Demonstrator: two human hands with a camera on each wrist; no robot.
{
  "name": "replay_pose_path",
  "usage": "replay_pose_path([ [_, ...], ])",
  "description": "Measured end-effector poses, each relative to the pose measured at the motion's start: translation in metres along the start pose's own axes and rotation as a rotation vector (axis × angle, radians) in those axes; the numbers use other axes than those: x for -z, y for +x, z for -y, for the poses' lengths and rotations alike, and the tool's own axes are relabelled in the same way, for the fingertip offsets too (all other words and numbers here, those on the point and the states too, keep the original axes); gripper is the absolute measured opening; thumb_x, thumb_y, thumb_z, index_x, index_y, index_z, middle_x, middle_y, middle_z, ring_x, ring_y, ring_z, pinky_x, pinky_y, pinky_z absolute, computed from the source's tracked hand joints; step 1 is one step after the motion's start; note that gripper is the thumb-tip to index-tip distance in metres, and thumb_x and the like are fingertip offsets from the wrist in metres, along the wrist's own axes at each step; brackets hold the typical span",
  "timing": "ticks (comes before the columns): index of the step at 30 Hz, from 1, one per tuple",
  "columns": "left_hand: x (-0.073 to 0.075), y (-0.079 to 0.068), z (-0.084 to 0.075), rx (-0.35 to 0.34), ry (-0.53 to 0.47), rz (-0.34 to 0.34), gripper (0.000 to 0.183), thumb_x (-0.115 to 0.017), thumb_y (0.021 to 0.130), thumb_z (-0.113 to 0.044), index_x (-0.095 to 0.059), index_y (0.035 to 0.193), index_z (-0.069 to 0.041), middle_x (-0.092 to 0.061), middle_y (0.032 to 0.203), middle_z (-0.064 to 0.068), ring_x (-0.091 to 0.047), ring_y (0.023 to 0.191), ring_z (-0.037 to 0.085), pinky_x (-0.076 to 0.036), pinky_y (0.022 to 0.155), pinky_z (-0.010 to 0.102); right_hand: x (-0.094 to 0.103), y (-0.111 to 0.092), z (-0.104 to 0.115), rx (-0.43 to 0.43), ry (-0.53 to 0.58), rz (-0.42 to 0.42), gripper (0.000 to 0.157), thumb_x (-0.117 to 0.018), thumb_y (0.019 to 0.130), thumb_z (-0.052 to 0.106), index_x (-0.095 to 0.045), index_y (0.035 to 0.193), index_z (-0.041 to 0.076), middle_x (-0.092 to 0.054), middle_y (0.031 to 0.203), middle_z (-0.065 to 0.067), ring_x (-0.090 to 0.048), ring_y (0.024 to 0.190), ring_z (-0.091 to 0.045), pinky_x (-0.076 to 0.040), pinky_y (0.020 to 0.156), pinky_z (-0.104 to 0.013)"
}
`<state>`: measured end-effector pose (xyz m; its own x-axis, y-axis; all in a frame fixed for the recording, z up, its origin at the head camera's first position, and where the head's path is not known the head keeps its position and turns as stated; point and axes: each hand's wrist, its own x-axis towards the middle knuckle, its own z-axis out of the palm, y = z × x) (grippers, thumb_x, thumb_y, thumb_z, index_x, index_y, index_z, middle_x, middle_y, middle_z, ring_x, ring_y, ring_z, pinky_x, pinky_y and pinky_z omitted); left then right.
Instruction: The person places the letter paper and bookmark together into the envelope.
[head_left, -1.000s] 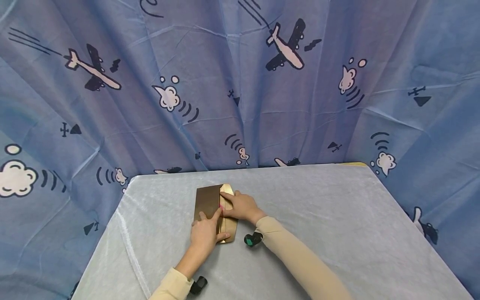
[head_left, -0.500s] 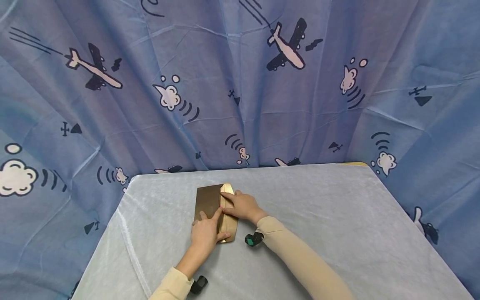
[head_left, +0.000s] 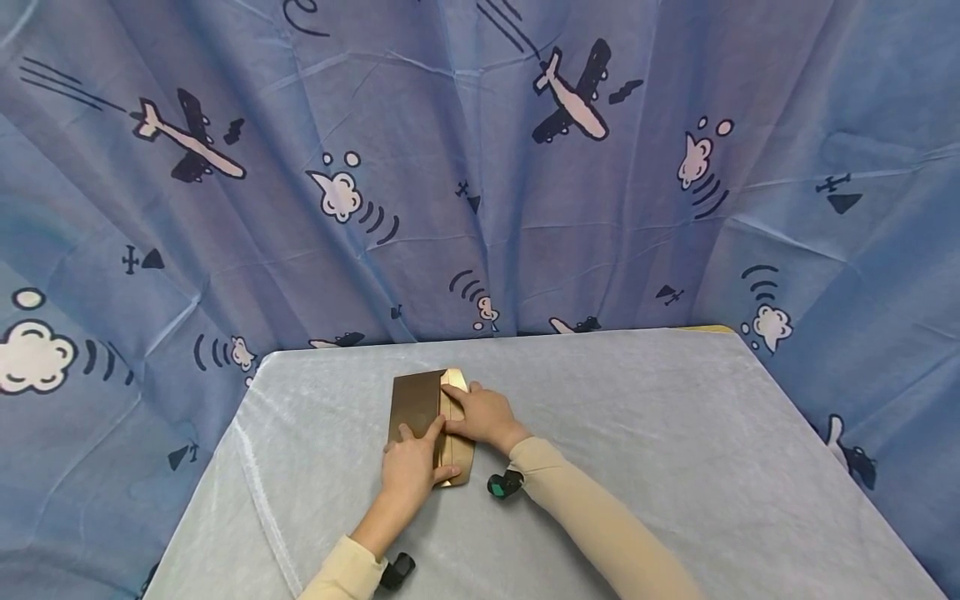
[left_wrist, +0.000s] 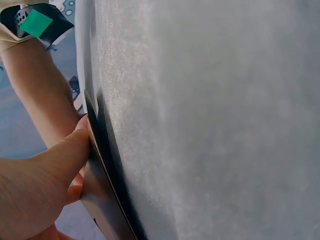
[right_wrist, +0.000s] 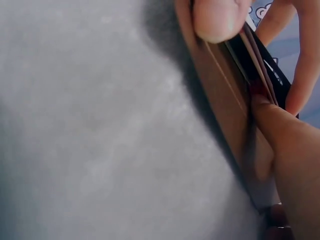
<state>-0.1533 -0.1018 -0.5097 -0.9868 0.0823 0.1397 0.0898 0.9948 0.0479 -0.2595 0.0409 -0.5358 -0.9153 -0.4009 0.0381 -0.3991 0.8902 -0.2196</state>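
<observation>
A brown envelope (head_left: 414,402) with its gold flap (head_left: 461,457) unfolded to the right lies on the grey tabletop. My left hand (head_left: 405,468) presses it from the left: the thumb rests on the flap at the near end, and the index finger reaches to the opening. From the right, my right hand (head_left: 487,415) holds the flap, index finger along the fold and thumb at the opening. In the right wrist view that thumb touches a small red bit (right_wrist: 258,89) inside the gaping slot; its kind is hidden. The left wrist view shows the left thumb on the envelope's edge (left_wrist: 107,197).
The table (head_left: 637,417) has a pale grey cloth, with a crease running down its left side. Behind it hangs a blue curtain (head_left: 510,250) printed with planes and clouds. Black wrist cameras (head_left: 397,571) sit by both sleeves.
The pink bit seen at the fingertips one second ago no longer shows in the head view. Both hands and the envelope stay almost where they were.
</observation>
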Motion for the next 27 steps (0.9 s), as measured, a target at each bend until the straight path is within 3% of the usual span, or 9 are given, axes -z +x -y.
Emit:
replay_pose_path([
  [10, -0.001, 0.0, 0.0, 0.0, -0.015, 0.006, 0.089, -0.076, 0.065, -0.065, -0.054, 0.142, -0.028, -0.06, 0.125, 0.038, -0.069, 0.081, 0.049, -0.057, 0.069, 0.049, 0.008, -0.006, -0.007, 0.056, 0.106, 0.014, 0.08, -0.063, 0.082, 0.068, -0.045, 0.149, 0.028, -0.061, 0.101, -0.011, -0.056, 0.069, -0.02, -0.049, 0.063, -0.037],
  [20, 0.0, 0.002, -0.003, -0.004, -0.008, 0.004, 0.091, -0.075, 0.065, -0.066, -0.05, 0.145, -0.029, -0.062, 0.124, 0.038, -0.069, 0.082, 0.049, -0.057, 0.071, 0.049, 0.014, -0.011, -0.025, 0.144, 0.293, -0.001, 0.071, -0.071, 0.089, 0.042, -0.045, 0.149, 0.016, -0.065, 0.118, -0.017, -0.065, 0.101, -0.029, -0.051, 0.093, -0.047],
  [22, 0.001, 0.002, -0.004, -0.001, -0.011, 0.012, 0.092, -0.075, 0.066, -0.066, -0.05, 0.145, -0.028, -0.062, 0.124, 0.037, -0.069, 0.083, 0.048, -0.057, 0.071, 0.049, 0.015, -0.013, -0.028, 0.154, 0.308, -0.008, 0.069, -0.07, 0.089, 0.04, -0.046, 0.149, 0.015, -0.065, 0.116, -0.016, -0.064, 0.098, -0.027, -0.051, 0.091, -0.046],
  [27, 0.003, 0.003, -0.003, 0.021, -0.055, 0.022, 0.088, -0.076, 0.07, -0.063, -0.05, 0.145, -0.025, -0.063, 0.124, 0.032, -0.069, 0.085, 0.045, -0.057, 0.07, 0.048, 0.017, -0.017, -0.034, 0.179, 0.316, -0.035, 0.064, -0.07, 0.091, 0.035, -0.048, 0.147, 0.013, -0.059, 0.088, -0.005, -0.051, 0.073, -0.013, -0.045, 0.07, -0.031],
])
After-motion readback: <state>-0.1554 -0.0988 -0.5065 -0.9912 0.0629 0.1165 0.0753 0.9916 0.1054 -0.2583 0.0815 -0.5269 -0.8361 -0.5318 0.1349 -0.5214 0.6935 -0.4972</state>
